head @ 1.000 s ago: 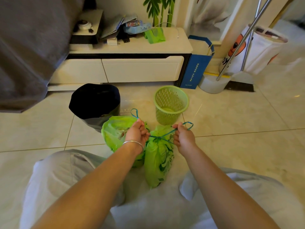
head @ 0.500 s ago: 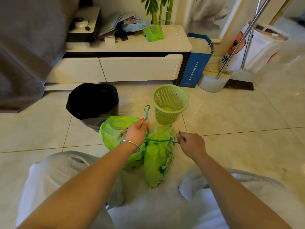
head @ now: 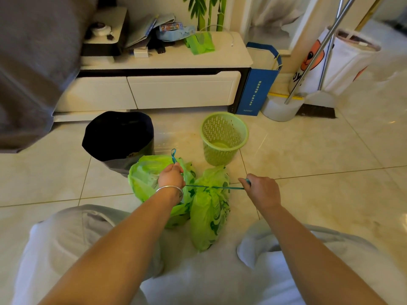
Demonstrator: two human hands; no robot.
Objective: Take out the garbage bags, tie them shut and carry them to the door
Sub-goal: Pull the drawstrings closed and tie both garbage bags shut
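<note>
Both forearms reach forward and down over the knees. The left hand (head: 172,176) (a metal bangle on its wrist) and the right hand (head: 262,190) each have fingers curled tight on an end of the thin blue drawstring (head: 214,187), stretched taut across the neck of a crinkled green garbage bag (head: 209,208) lying on glossy floor tiles (head: 308,155), touching a second, rounder green bag (head: 145,179).

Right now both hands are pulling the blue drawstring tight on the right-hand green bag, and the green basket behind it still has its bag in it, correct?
Not quite. The head view shows the green basket bare, with no bag in it. The rest holds: the left hand and right hand pull the blue drawstring taut across the neck of the right-hand green bag.
</note>
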